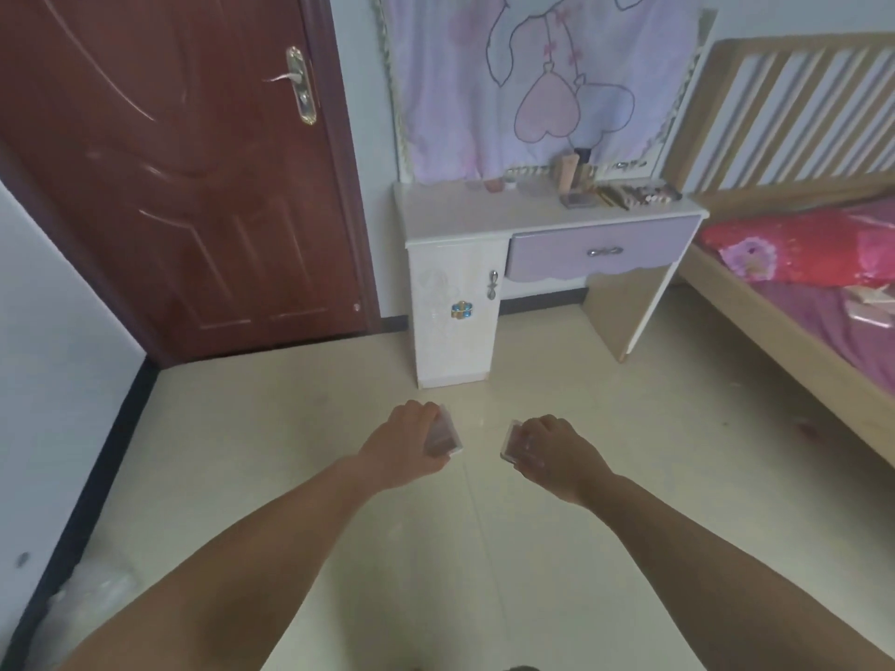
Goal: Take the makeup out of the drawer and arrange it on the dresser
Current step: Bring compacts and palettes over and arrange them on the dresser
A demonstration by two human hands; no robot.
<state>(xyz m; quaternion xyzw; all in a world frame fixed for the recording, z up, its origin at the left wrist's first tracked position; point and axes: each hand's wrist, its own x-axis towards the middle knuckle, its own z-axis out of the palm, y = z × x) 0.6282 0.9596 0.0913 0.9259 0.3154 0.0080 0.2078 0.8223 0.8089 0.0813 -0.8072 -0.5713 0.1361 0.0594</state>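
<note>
So, left to right: my left hand (pixel 411 438) has its fingers curled round a small flat clear-plastic case with a reddish-brown inside (pixel 443 435), and my right hand (pixel 552 450) grips a matching flat clear case (pixel 516 443). Both feel like light, stiff, slick plastic, probably crackable, so I'm pinching the edges. Well beyond my grip, the white dresser with a shut lilac drawer (pixel 484 215) already carries makeup.

Hands: I count two, left hand (pixel 404 440) and right hand (pixel 557 455)
Flat cases held: two
Dresser (pixel 484 220) at 12 o'clock: one
Drawer (pixel 600 251): one
Door (pixel 169 162): one
Bed (pixel 799 283): one
</note>
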